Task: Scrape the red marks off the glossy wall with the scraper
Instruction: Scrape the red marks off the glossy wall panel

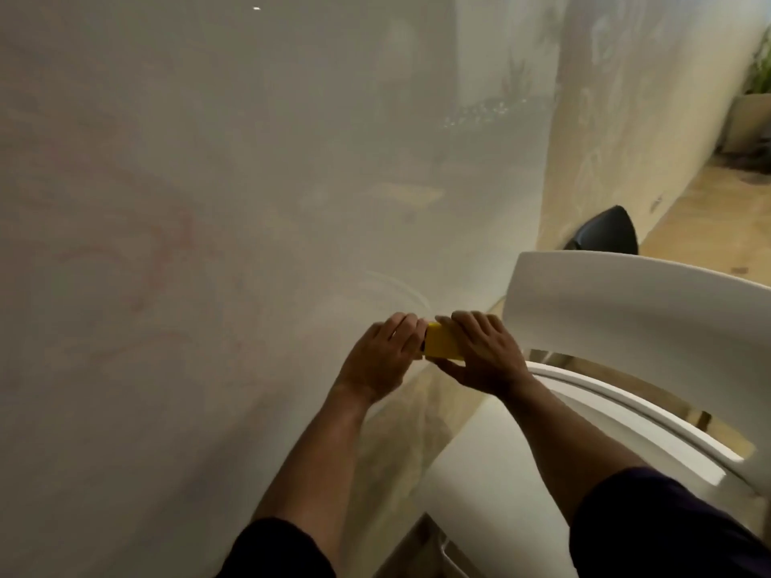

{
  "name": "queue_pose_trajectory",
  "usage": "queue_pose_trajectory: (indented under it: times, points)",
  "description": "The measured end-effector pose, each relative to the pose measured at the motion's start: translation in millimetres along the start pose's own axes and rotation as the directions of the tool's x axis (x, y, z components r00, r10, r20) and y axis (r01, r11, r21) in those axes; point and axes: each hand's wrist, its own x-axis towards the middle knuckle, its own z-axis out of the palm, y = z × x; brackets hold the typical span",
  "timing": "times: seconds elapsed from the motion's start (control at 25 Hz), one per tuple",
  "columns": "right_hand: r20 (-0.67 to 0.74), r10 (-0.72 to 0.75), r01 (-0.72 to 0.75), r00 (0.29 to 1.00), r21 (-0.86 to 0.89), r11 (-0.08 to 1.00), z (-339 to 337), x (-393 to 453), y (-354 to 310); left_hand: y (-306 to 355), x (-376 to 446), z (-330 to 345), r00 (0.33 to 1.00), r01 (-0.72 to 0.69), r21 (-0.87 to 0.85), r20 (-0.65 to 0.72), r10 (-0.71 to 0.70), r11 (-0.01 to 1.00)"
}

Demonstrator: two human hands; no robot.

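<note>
The wall (250, 160) fills the left and middle of the view, with the red marks (167, 252) on its left part — well to the left of the hands. Both hands meet low on the wall: the left hand (381, 356) and the right hand (484, 352) close on either side of the scraper (442, 342), which lies between them. A chair (626, 310) stands just right of the hands, its back near the wall. Behind the chair, a dark object (605, 233) sits on the floor (709, 219) — a potted plant (755, 102) at the far right.
</note>
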Motion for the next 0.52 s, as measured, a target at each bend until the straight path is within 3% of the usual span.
queue_pose_trajectory:
  times: [0.2,0.52]
  points:
    - [-0.139,-0.217,0.219,0.966,0.000,0.976,-15.9,96.1,-15.3,-67.7,3.3,-67.1,0.993,0.097,0.199,-0.089,-0.080,0.975]
    - [-0.424,-0.424,0.431,0.800,-0.084,0.898,-52.6,245.9,-84.1,-164.2,-7.3,-214.6,0.981,0.187,0.515,-0.146,-0.129,0.837]
